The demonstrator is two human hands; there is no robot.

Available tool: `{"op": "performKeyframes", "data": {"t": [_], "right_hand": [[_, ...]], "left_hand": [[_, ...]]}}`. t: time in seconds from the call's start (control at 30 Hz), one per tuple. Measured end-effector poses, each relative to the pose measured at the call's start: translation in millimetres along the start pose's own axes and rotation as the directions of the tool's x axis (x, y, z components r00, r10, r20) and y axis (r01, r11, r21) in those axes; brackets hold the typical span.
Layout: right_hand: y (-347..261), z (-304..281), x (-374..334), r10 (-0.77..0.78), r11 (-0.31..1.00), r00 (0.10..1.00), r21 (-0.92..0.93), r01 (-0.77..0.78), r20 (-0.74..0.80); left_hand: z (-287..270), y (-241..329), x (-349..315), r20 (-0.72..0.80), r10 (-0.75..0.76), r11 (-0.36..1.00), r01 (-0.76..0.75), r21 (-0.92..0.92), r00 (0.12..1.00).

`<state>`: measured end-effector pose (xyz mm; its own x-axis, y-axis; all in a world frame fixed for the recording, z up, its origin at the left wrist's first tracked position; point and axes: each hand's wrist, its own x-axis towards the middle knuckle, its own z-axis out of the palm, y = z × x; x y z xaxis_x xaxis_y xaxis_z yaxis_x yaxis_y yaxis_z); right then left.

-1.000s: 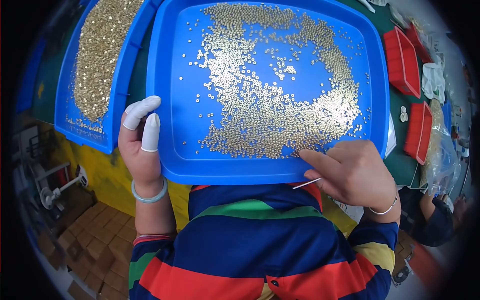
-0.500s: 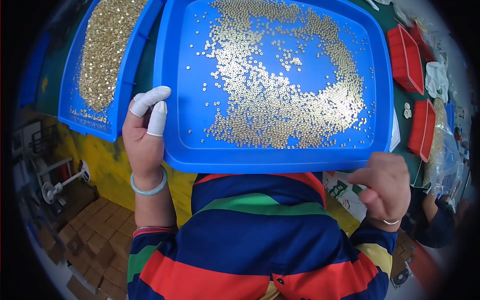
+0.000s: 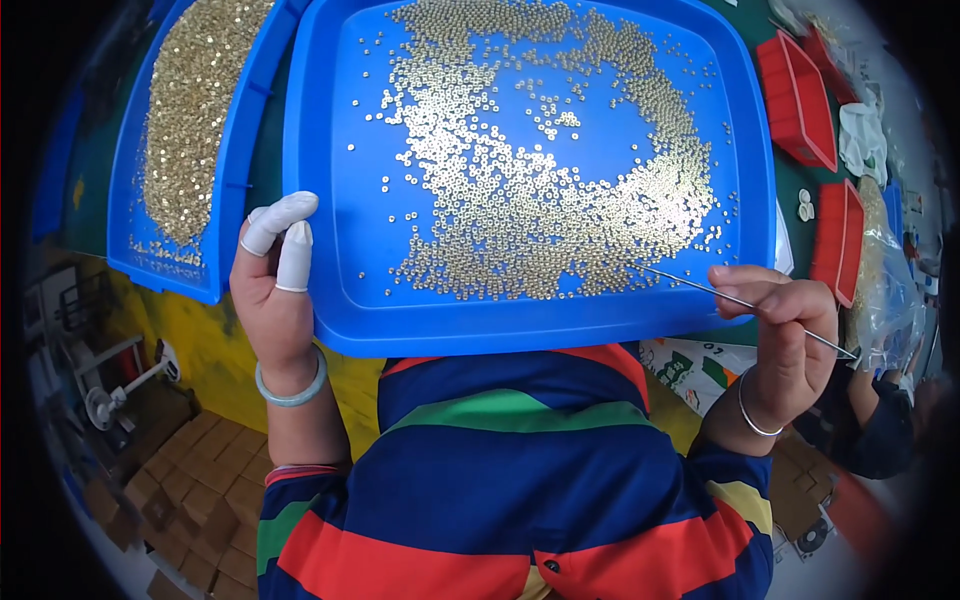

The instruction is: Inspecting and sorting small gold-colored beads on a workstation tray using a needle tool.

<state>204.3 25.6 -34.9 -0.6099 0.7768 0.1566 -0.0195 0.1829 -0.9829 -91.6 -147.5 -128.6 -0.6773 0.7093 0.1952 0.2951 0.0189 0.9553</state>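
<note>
My right hand (image 3: 785, 340) is closed around a thin, pointed metal rod (image 3: 738, 301) at the near right corner of a large blue tray (image 3: 480, 336). The rod's tip reaches the near edge of a spread of small gold-coloured ring-shaped pieces (image 3: 520, 210) in the tray. By the tray's left rim is my left hand (image 3: 278, 290), with white finger cots on thumb and index finger. Those two tips sit close together with a small gap, and nothing shows between them. The other left fingers are mostly hidden behind.
A second blue tray (image 3: 232, 150) on the left holds a heap of gold-coloured pieces (image 3: 190, 120). Red bins (image 3: 838, 245) and a clear plastic bag (image 3: 893, 300) stand at the right. Cardboard boxes (image 3: 205, 450) lie on the floor. Part of another person (image 3: 865, 420) shows at far right.
My right hand has turned, and the metal rod now shows in it, its tip at the pieces. The trays sit slightly further left in view. My left hand keeps its pose.
</note>
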Motion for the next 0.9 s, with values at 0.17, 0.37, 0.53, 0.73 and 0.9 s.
{"op": "performKeyframes", "data": {"t": [0.17,0.37,0.53,0.73,0.9], "right_hand": [[19,-10,6,-0.006,0.996,0.997,-0.088,0.013,0.074],[38,-15,16,-0.055,0.985,0.992,-0.156,0.071,0.110],[52,-19,20,-0.040,0.988,0.994,-0.144,0.054,0.097],[60,-22,18,-0.084,0.992,0.996,-0.094,0.081,-0.025],[62,-31,19,-0.155,0.985,0.987,-0.083,0.151,-0.046]], "left_hand": [[8,-4,6,-0.013,0.029,1.000,-0.029,0.013,0.999],[15,-7,13,-0.018,0.048,0.998,-0.048,0.039,0.999],[18,-12,16,-0.009,0.041,0.999,-0.041,0.031,0.999],[24,-12,18,-0.022,0.041,0.999,-0.040,0.016,0.999],[30,-8,19,-0.034,0.039,0.999,-0.037,0.032,0.999]]}}
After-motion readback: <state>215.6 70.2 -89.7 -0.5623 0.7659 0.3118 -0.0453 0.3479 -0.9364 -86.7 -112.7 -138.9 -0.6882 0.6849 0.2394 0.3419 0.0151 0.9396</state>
